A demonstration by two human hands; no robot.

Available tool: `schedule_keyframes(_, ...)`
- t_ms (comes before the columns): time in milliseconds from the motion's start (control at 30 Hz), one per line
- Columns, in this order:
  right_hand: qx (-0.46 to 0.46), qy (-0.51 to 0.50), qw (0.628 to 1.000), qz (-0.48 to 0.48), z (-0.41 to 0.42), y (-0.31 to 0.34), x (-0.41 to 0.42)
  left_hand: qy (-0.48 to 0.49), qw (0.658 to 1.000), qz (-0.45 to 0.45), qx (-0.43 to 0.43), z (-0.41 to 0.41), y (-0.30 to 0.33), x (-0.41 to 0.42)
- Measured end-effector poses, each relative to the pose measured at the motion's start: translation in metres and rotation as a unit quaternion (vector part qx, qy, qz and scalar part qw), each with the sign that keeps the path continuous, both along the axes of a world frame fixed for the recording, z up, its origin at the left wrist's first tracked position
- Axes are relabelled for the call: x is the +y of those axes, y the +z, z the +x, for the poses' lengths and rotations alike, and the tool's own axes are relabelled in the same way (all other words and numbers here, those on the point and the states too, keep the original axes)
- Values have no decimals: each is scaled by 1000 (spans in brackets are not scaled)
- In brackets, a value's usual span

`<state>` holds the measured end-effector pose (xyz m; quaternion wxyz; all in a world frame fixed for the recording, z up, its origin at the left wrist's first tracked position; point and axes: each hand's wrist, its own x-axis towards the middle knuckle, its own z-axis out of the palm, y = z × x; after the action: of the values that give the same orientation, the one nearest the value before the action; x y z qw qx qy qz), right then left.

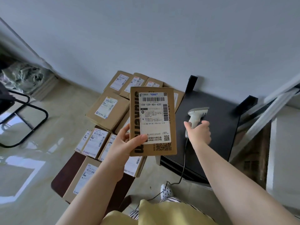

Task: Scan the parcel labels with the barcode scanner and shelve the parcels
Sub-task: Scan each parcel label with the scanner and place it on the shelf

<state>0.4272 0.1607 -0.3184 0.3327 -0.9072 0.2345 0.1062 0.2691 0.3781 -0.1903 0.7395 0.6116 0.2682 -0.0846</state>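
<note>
My left hand (125,142) holds a flat cardboard parcel (152,120) upright at its lower left corner, thumb on the front. Its white shipping label (154,117) with barcodes faces me. My right hand (198,132) grips the handle of a white corded barcode scanner (197,115) over a black table (211,127), to the right of the parcel. The scanner's head points right and away, not at the label. Several more labelled cardboard parcels (107,111) lie piled on the floor below and behind the held one.
A black metal chair frame (32,117) stands at the left on the glossy floor. A metal shelf frame (276,101) rises at the right beside the black table. The scanner's cable (183,166) hangs down to the floor near my foot.
</note>
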Motion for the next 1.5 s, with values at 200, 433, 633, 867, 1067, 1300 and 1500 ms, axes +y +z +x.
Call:
schedule_keyframes(200, 30, 39, 999, -5, 17, -10, -1, 18, 1000, 5, 3, 5, -6, 2)
schedule_keyframes(433, 24, -62, 989, 135, 16, 17, -8, 32, 999, 8, 10, 7, -13, 5)
schedule_keyframes(633, -32, -69, 912, 404, -13, 107, -8, 52, 999, -2, 2, 11, -16, 7)
schedule_keyframes(867, 71, 93, 820, 560, -57, 181, 5, 62, 998, 6, 10, 20, -31, 4)
schedule_keyframes(1067, 94, 119, 812, 564, -67, 182, 26, 71, 997, 15, 10, 25, -39, -3)
schedule_keyframes(1300, 95, 117, 821, 551, -67, 180, 31, 72, 997, 17, 7, 29, -40, -14)
schedule_keyframes(1500, 75, 121, 825, 547, -68, 178, 30, 62, 998, 14, 5, 34, -43, -19)
